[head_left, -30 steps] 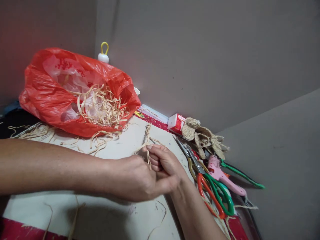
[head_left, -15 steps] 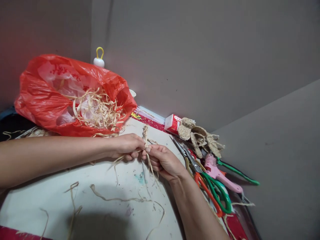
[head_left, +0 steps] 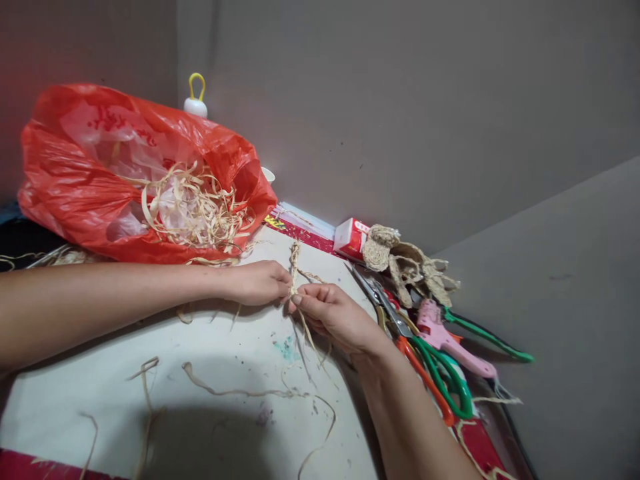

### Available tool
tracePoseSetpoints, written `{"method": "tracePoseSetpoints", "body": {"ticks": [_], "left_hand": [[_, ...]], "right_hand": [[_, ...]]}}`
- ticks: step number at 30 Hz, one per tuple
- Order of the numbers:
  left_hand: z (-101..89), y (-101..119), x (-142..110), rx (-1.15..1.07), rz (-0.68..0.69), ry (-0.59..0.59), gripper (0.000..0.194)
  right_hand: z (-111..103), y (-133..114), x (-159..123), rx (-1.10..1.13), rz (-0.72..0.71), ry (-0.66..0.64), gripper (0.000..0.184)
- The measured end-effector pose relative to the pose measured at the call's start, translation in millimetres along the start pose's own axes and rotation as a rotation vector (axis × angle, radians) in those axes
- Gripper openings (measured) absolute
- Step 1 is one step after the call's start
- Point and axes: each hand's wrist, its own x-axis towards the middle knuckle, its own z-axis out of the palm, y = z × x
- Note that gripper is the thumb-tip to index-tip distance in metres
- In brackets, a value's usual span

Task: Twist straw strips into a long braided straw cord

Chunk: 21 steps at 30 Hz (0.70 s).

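Note:
A short raffia braid stands up between my hands above the white tabletop, its loose strands trailing down below. My left hand comes in from the left with its fingers curled against the braid's lower part; its fingertips are mostly hidden. From the right, my right hand pinches the same spot between thumb and forefinger. Loose raffia strands lie on the white board in front of me.
A red plastic bag full of raffia stands at the back left. Along the right edge lie green-handled scissors, orange-handled scissors, a pink glue gun, woven raffia pieces and a red-and-white box. A grey wall rises behind.
My left hand has turned, so its back faces up more and its fingers are tucked under. Strands that hung beneath it show less. The camera view has shifted slightly.

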Motion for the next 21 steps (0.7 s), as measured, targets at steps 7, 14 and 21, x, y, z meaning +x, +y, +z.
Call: {"method": "tracePoseSetpoints", "body": {"ticks": [7, 14, 21], "left_hand": [[4.1, -3.5, 1.7, -0.471, -0.193, -0.1, 0.02], [9.8, 2.0, -0.9, -0.319, -0.219, 0.054, 0.019], [8.0, 2.5, -2.7, -0.082, -0.129, 0.117, 0.019]], "right_hand": [[2.0, -1.9, -2.3, -0.256, -0.076, 0.085, 0.026], [4.8, -7.4, -5.5, -0.463, -0.119, 0.126, 0.027], [2.0, -9.4, -6.8, -0.403, -0.125, 0.19, 0.024]]}}
